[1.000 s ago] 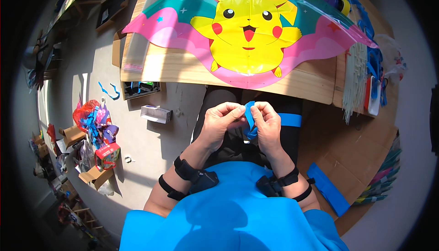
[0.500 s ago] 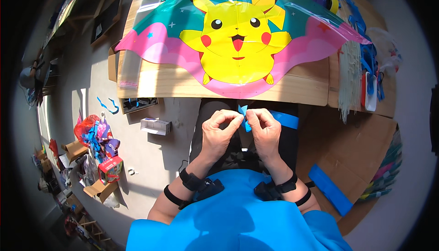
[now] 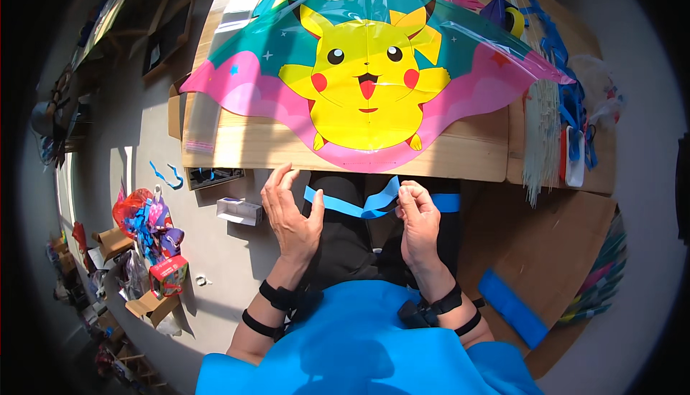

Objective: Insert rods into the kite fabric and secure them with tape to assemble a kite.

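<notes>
A blue ribbon strip (image 3: 345, 207) stretches across my lap between both hands. My left hand (image 3: 291, 212) has its fingers spread, with the ribbon's left end running under the thumb. My right hand (image 3: 419, 219) pinches the ribbon where it loops near the middle, and the strip goes on to the right (image 3: 445, 201). Just ahead, a colourful kite (image 3: 366, 86) with a yellow cartoon creature lies flat on the wooden table (image 3: 460, 158).
Thin white sticks (image 3: 543, 136) and blue ribbons (image 3: 571, 100) lie at the table's right side. A blue strip (image 3: 512, 307) rests on a brown board at lower right. On the floor left are a white box (image 3: 241, 211) and a pile of coloured scraps (image 3: 147, 219).
My hands have moved apart, pulling the folded blue ribbon out into a long strip. My left hand's fingers have spread open. The view tilted down, so the kite sits lower.
</notes>
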Motion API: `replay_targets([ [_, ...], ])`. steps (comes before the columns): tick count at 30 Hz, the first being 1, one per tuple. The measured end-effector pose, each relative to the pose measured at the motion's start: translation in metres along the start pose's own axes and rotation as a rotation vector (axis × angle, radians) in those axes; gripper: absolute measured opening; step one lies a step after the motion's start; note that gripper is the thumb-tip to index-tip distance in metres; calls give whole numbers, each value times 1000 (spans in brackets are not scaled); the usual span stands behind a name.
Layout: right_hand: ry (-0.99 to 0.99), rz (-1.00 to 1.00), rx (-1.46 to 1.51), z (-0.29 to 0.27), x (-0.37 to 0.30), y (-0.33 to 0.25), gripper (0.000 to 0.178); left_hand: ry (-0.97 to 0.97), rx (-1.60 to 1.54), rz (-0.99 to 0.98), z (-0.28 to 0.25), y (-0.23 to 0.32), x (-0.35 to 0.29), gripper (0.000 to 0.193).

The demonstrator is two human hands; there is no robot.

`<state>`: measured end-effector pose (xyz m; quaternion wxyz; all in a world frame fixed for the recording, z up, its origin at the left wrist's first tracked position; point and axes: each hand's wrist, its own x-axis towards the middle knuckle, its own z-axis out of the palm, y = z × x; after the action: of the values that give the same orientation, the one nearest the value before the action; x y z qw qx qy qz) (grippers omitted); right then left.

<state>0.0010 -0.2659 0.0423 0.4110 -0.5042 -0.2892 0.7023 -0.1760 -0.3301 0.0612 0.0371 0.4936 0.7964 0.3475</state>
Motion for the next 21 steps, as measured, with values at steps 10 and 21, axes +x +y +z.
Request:
replay_targets([
  [10,13,-217,-362,6,24,-3,52,-518,-1082,-719,64,37,-5,17],
  [21,75,13,-299,-18,34,22,15,-424,48,273,83,-5,12,69],
])
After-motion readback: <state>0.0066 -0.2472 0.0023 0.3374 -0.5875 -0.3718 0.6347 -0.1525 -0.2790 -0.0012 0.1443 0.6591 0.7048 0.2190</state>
